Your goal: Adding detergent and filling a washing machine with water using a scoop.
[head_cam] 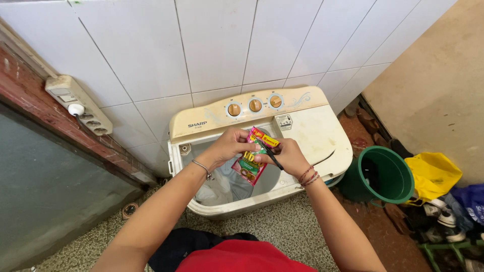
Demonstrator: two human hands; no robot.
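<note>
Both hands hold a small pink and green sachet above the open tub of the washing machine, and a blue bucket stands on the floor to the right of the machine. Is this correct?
Not quite: the bucket is green, not blue, as the head view shows. The rest holds: the left hand and the right hand hold the small pink and green sachet above the open tub of the washing machine, and the bucket stands on the floor to its right.
</note>
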